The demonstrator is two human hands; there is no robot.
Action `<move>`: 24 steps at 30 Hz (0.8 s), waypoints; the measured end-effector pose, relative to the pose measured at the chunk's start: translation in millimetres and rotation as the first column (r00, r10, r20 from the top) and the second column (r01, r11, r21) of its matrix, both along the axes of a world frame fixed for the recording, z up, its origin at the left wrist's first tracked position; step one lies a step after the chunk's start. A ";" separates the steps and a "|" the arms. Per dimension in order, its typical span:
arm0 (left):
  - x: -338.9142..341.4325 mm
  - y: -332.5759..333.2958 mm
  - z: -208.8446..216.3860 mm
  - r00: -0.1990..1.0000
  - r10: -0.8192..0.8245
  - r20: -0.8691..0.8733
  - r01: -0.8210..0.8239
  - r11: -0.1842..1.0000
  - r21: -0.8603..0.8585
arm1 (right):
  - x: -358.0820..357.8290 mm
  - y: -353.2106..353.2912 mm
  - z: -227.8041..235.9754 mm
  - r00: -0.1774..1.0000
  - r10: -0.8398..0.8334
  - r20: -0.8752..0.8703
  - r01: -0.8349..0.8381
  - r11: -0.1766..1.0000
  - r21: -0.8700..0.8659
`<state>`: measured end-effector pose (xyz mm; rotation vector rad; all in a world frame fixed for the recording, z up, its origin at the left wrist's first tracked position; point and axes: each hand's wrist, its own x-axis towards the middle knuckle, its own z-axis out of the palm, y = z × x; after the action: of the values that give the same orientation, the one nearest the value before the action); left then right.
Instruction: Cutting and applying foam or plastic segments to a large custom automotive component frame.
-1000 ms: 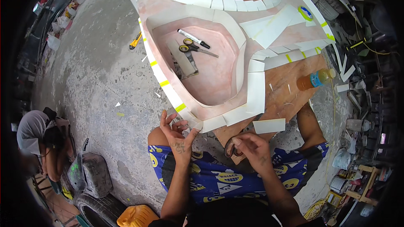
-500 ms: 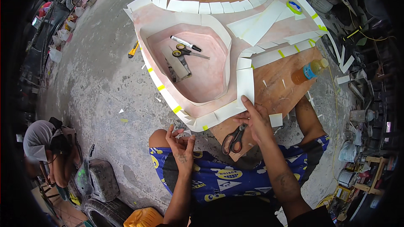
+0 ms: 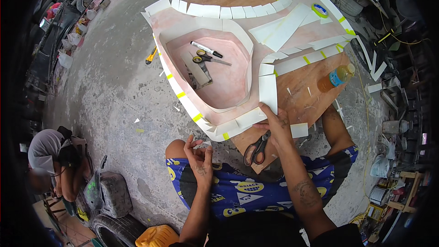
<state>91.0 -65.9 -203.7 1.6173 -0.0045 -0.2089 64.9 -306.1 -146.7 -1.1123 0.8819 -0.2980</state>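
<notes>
A large pinkish moulded panel (image 3: 266, 49) with a deep rounded recess lies before me, edged with white card strips and bits of yellow tape. At its near right corner, my right hand (image 3: 279, 127) pinches the lower edge of a white card strip (image 3: 268, 92), thumb on top. My left hand (image 3: 199, 158) hovers above my knee, apart from the panel, empty with fingers loosely curled and spread. Black-handled scissors (image 3: 256, 152) lie below my right hand. Inside the recess are a marker (image 3: 206, 49), smaller scissors (image 3: 205, 58) and a flat greyish piece (image 3: 196, 71).
Under the panel is a wooden board (image 3: 297, 105), bearing a bottle (image 3: 336, 78) of amber liquid. A tape dispenser (image 3: 319, 10) sits on the panel. A yellow cutter (image 3: 151, 56) and paper scraps lie on the concrete floor. Another person (image 3: 57, 160) crouches at left, near a tyre (image 3: 114, 231).
The view has shifted slightly, so the panel's left side appears farther right. My right hand keeps its pinch on the card strip; my left hand has barely moved.
</notes>
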 end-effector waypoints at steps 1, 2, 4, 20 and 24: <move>-2.9 3.7 0.6 1.000 0.003 0.005 -0.003 1.000 0.004 | -1.5 2.0 2.2 1.000 0.004 -0.002 -0.004 0.999 0.037; -8.4 9.8 0.4 0.958 -0.058 0.281 0.034 0.995 0.090 | -3.1 4.7 3.5 1.000 0.009 -0.004 -0.008 0.997 0.076; -14.4 7.8 20.6 0.777 -0.178 0.604 0.136 0.984 0.115 | -10.9 15.9 -0.5 0.998 0.055 0.022 -0.057 0.989 0.137; 2.4 -38.2 73.0 0.669 -0.538 0.514 0.240 0.810 0.535 | 9.3 49.6 -15.7 0.981 0.138 0.137 -0.165 0.965 0.206; 0.7 -35.0 72.4 0.692 -0.533 0.487 0.245 0.808 0.536 | -5.8 43.7 -13.9 0.978 0.144 0.151 -0.188 0.922 0.339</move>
<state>91.7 -100.9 -131.4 2.0592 -0.9031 0.0069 59.2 -262.4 -160.6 -0.8179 0.6916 -0.0609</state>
